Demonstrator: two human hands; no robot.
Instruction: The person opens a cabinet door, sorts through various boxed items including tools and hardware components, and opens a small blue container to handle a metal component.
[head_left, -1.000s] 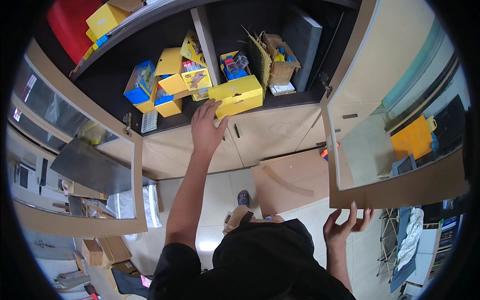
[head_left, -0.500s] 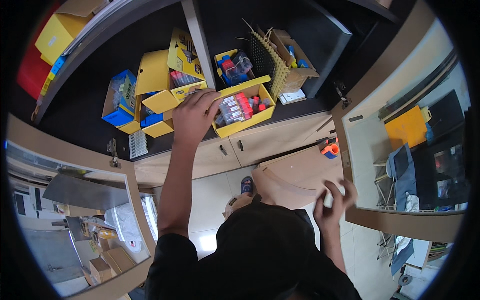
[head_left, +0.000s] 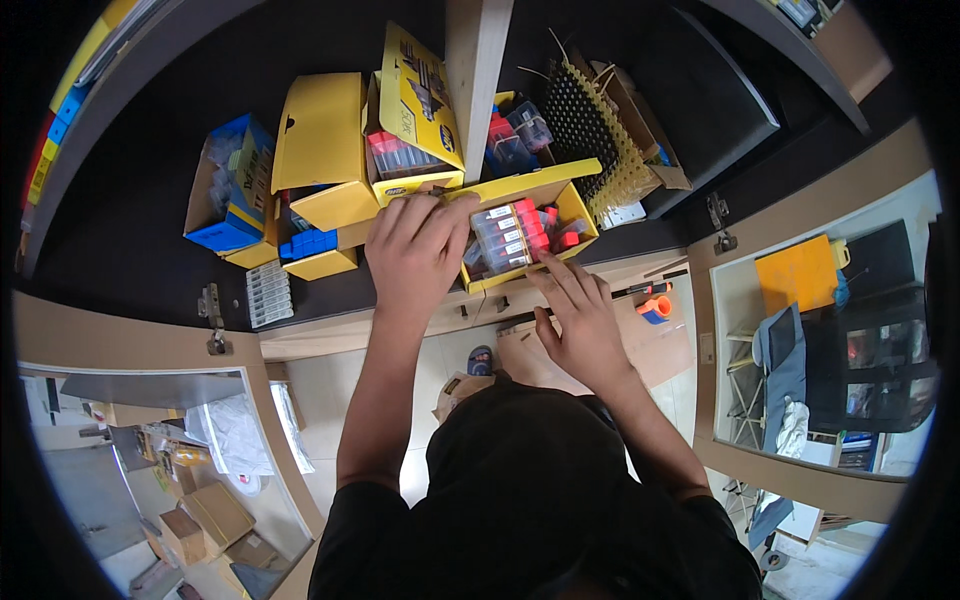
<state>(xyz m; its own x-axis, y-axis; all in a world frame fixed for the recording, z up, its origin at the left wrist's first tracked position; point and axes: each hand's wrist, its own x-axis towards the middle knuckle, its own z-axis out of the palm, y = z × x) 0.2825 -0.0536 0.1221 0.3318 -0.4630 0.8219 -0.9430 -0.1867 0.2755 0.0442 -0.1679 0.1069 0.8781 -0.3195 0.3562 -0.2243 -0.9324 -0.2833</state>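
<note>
The left hand hides an open yellow cardboard box's left corner, grip unclear; the right hand, loosely spread, overlaps its front.

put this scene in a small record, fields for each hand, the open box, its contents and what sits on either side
left hand: at the left end of the raised lid
right hand: fingers spread, at the front edge of the open box
open box: yellow, at the shelf's front
contents: clear cases with red ends
left side: more yellow boxes, blue box, white rack
right side: yellow mesh, cardboard box, dark panel
</note>
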